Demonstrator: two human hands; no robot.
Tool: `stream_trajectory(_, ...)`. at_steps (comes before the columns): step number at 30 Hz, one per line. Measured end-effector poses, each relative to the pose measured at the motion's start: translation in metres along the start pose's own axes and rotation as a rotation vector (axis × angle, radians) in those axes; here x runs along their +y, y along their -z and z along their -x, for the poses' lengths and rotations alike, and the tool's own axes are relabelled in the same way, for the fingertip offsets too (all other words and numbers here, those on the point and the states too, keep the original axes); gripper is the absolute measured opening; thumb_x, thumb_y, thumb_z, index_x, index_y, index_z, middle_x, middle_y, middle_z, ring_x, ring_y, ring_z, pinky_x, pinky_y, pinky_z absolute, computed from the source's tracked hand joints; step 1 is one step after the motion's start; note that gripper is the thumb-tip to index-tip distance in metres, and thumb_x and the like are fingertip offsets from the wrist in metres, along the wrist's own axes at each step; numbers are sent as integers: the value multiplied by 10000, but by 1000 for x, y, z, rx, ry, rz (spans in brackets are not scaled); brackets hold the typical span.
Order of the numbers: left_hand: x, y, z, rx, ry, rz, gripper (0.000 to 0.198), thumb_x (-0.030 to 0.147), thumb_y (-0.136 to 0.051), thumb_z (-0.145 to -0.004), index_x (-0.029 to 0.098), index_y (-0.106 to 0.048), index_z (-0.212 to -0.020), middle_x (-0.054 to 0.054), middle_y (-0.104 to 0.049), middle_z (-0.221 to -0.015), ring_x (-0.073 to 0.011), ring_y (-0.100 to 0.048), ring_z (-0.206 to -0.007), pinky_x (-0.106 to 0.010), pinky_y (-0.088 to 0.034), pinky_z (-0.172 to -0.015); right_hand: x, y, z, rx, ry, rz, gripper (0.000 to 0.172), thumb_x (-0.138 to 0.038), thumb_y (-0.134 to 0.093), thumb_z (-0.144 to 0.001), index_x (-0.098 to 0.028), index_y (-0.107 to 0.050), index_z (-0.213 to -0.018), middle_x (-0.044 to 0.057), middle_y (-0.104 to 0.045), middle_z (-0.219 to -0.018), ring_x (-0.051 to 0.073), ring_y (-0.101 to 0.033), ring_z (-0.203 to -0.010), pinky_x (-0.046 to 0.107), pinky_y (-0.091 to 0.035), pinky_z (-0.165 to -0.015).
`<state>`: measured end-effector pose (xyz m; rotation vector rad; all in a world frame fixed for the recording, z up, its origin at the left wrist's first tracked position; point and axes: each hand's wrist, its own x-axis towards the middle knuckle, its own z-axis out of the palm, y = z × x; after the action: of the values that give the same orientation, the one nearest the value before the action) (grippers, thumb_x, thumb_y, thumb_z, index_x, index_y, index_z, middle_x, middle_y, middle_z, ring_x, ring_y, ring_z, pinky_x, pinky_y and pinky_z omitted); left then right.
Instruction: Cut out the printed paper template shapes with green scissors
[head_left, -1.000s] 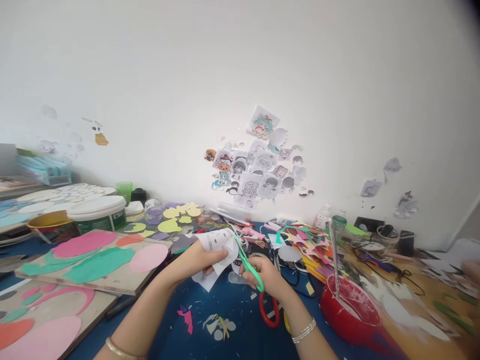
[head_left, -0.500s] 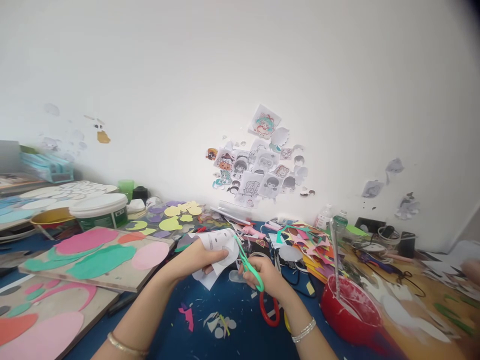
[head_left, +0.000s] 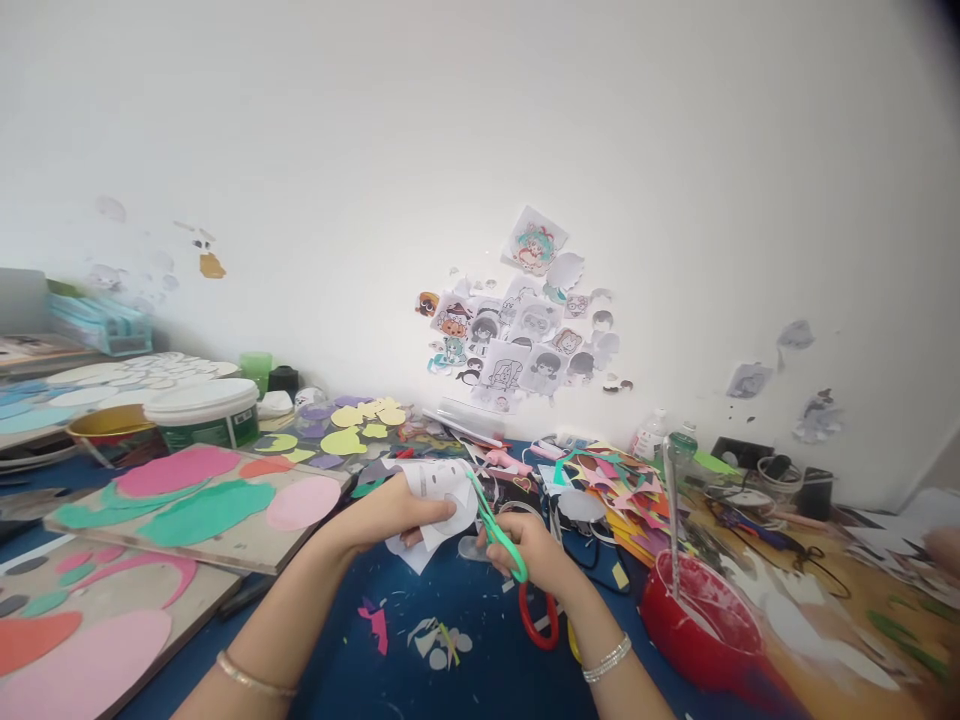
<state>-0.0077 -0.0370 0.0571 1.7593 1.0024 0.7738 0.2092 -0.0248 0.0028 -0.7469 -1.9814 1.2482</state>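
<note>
White paper: feather-light, bends easily, best held nr the blades

From where I stand, it's up over the blue tabletop, mid-table, w/ small dark marks on its face & a corner (poss. of a 2nd sheet) hanging below the L hand. That hand is pinched on it, thumb on top, other fingers mostly hidden. R hand is wrapped round the handles of the green scissors, blades at the paper's R edge; can't tell from here how far apart the blades are.

Handling, my guess: next to no weight, dry, not slippery, but floppy & apt to crease or tear if tugged. Best hold is prob. a flat thumb-and-finger pinch close to the blades, so the edge doesn't fold, fingertips clear of them. Pinch too far back & the edge flops; too hard & it buckles. Scissors look light & stiff, prob. plastic at the handles; finger loops are the place to grip.

Nearby: pink scrap, small white pieces, a red loop handle just below the R hand, red pan further R.
</note>
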Motion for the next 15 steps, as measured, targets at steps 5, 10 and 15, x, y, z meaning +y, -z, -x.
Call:
stream_trajectory(5, 3, -1, 1, -19, 10, 19, 163, 327, -554, -672, 172, -515, -641, 51, -473, -443, -76, -362, -379, -202, -291, -389, 2, 1, 0, -6, -30, 14, 362, -471, -597, -705, -123, -603, -806, -45, -433, -506, 74, -380, -445, 199, -331, -440)
stream_trajectory(10, 3, -1, 1, 9, 37, 8, 175, 339, -576, -648, 172, -525, -641, 49, -473, -449, -79, -364, -376, -204, -287, -377, 0, 0, 0, -16, -34, 16, 360, -469, -592, -711, -122, -598, -803, -47, -417, -503, 74, -373, -444, 200, -323, -439)
stream_trajectory(15, 4, -1, 1, -6, 18, 21, 257, 420, -577, -657, 167, -547, -689, 38, -486, -470, -80, -371, -385, -204, -287, -377, 0, 0, -1, 4, 2, 18, 381, -494, -585, -705, -122, -582, -789, -45, -431, -502, 75, -378, -440, 199, -314, -426)
